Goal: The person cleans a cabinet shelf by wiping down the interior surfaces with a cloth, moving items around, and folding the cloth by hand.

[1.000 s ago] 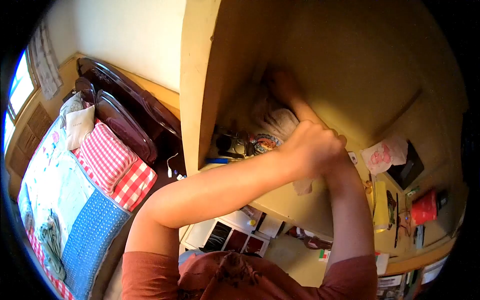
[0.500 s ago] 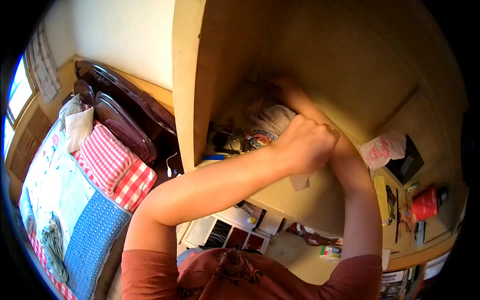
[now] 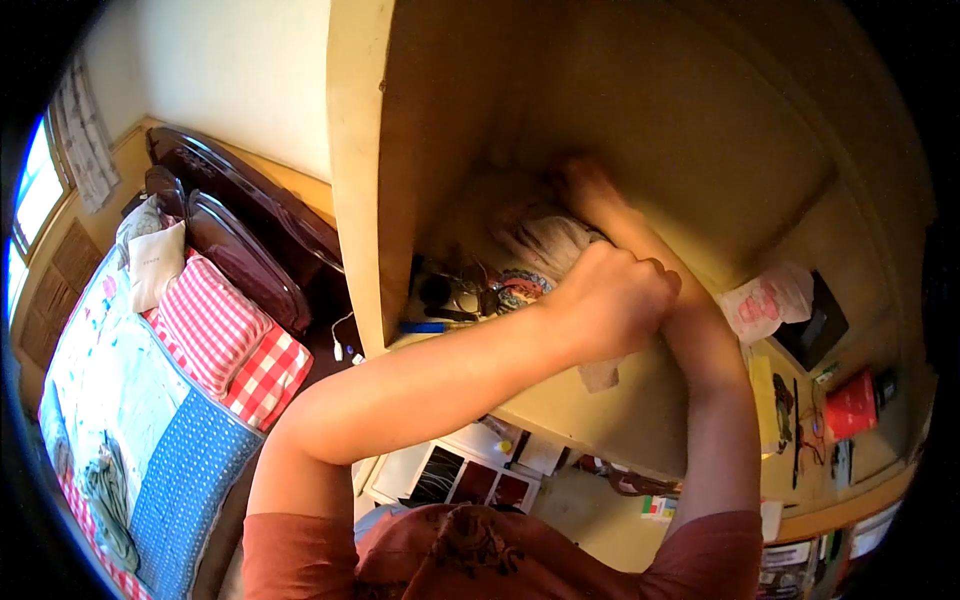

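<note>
My left hand point(image 3: 622, 300) is closed in a fist beside my right forearm, over the pale shelf surface point(image 3: 560, 405). What it may hold is hidden. A small pale scrap point(image 3: 600, 373) shows just below it. My right hand point(image 3: 583, 190) reaches into the shadowed back of the compartment; its fingers are dark and blurred. A greyish cloth point(image 3: 553, 243) lies between the two hands, near a round patterned item point(image 3: 520, 288). A blue marker point(image 3: 423, 327) and dark small items are at the left of the shelf.
A pink-printed plastic bag point(image 3: 768, 300) lies against a black flat object point(image 3: 818, 325) on the right. Beyond are a red container point(image 3: 852, 405), eyeglasses point(image 3: 814, 430) and a yellow item point(image 3: 765, 400). An upright panel point(image 3: 357, 170) separates the compartment from the bed point(image 3: 130, 380).
The view has shifted slightly. My right hand has moved a little to the right, while my left hand stays closed by the right forearm.
</note>
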